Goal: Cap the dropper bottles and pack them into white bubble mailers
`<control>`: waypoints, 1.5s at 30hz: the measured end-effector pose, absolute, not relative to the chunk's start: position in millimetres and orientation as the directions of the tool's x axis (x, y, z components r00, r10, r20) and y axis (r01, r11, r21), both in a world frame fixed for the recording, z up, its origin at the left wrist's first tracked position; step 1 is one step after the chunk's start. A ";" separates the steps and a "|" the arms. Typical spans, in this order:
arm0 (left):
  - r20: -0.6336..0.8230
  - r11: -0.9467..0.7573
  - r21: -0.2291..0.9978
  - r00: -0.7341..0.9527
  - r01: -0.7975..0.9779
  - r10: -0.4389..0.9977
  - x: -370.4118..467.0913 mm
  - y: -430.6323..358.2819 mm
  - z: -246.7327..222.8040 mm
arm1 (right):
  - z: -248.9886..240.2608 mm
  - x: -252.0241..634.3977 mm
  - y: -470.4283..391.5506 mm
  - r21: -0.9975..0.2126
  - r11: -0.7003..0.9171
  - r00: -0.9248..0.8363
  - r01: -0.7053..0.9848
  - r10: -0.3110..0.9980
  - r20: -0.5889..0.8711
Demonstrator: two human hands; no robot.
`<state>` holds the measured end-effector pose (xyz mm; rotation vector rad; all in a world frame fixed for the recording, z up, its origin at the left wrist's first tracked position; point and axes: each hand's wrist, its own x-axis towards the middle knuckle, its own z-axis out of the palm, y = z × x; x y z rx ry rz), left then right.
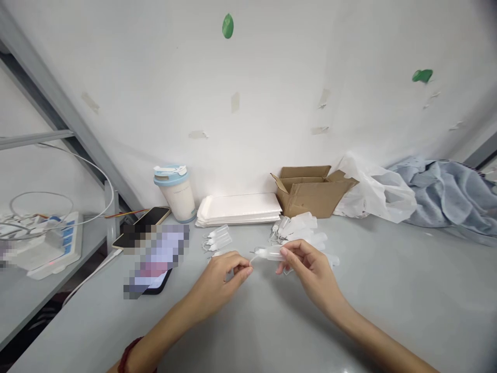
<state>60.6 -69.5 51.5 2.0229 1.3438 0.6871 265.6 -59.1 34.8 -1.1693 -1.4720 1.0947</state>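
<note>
My right hand (308, 267) pinches a small translucent needle-tip squeeze bottle (268, 253) between thumb and fingers, its thin metal tip pointing left. My left hand (225, 277) has thumb and forefinger closed on the free end of the bottle's thin white cap strap (252, 260); the end itself is hidden by the fingertips. Behind my left hand lie several similar bottles (219, 240), partly covered by it. A larger pile of such bottles (301, 225) rests behind and under my right hand, their tips toward the left.
Along the wall stand a blue-lidded cup (176, 197), a stack of white padded envelopes (240, 207), an open cardboard box (312, 197), a white plastic bag (375, 194) and grey-blue cloth (446, 191). Two phones lie left, one dark (142, 228), one lit (159, 261). A power strip (64, 246) sits far left.
</note>
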 end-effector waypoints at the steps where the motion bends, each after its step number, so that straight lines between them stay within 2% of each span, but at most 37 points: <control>1: 0.071 -0.277 0.743 0.340 0.609 0.938 60.6 -68.9 52.6 | 34.2 266.6 -58.0 -0.969 0.171 -0.110 0.176 0.982 0.153; 5: -0.017 -0.134 0.843 0.275 0.521 0.961 59.2 -66.7 57.9 | 31.6 270.1 -54.3 -0.937 0.227 -0.091 0.266 0.974 0.209; 9: -0.116 0.013 0.925 0.251 0.379 0.961 57.4 -66.0 59.1 | 30.9 270.6 -54.7 -0.940 0.199 -0.108 0.276 0.978 0.176; 13: -0.155 0.042 0.949 0.344 0.312 0.926 57.8 -65.7 57.0 | 31.2 269.2 -56.8 -0.959 0.171 -0.110 0.227 0.983 0.149; 17: -0.172 0.066 0.957 0.366 0.284 0.915 59.8 -65.5 55.8 | 31.7 268.4 -58.2 -0.966 0.156 -0.114 0.206 0.984 0.135; 28: -0.162 0.058 0.960 0.374 0.273 0.913 60.6 -67.5 57.0 | 31.0 268.0 -57.8 -0.950 0.166 -0.117 0.264 0.983 0.139; 35: -0.145 0.054 0.969 0.376 0.243 0.915 60.0 -67.5 58.7 | 32.4 267.2 -58.4 -0.961 0.135 -0.128 0.240 0.986 0.106; 39: -0.126 0.007 0.947 0.350 0.322 0.928 59.6 -68.4 55.5 | 31.9 267.5 -57.8 -0.939 0.158 -0.120 0.307 0.985 0.126; 45: -0.001 -0.164 0.874 0.339 0.458 0.941 69.3 -79.0 57.0 | 18.0 255.1 -72.5 -0.902 0.255 -0.177 0.350 0.963 0.204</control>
